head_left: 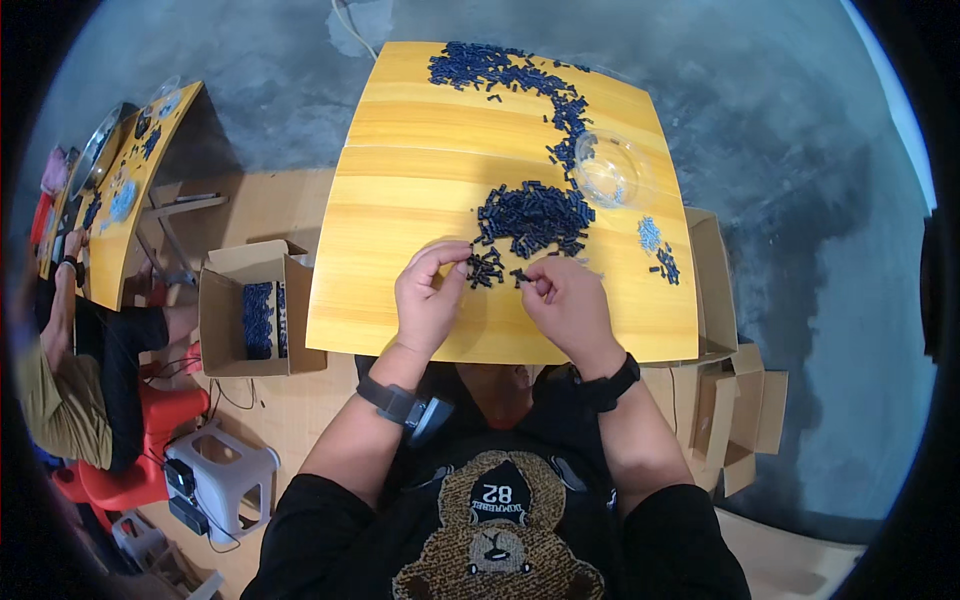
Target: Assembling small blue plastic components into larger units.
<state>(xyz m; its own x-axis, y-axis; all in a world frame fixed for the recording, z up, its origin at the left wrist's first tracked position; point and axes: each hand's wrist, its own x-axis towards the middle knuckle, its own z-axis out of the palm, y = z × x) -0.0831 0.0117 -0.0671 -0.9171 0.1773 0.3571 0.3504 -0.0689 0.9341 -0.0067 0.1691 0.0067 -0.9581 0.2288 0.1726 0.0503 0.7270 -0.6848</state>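
Small dark, rod-shaped pieces lie in a large heap [535, 217] on the wooden table in front of me. A smaller cluster of the same pieces [487, 268] sits between my hands. My left hand [430, 298] is closed, thumb and forefinger pinched at the left edge of that cluster; what is in the pinch is too small to make out. My right hand [568, 305] is closed too, its fingertips on a small black piece [520, 277] just right of the cluster.
A trail of dark pieces [568, 112] leads to another heap [470, 65] at the far edge. On the right stand a clear bowl [608, 168], light blue bits [649, 234] and a few dark pieces [667, 266]. Cardboard boxes [222, 325] flank the table. A person [75, 370] works at a table on the left.
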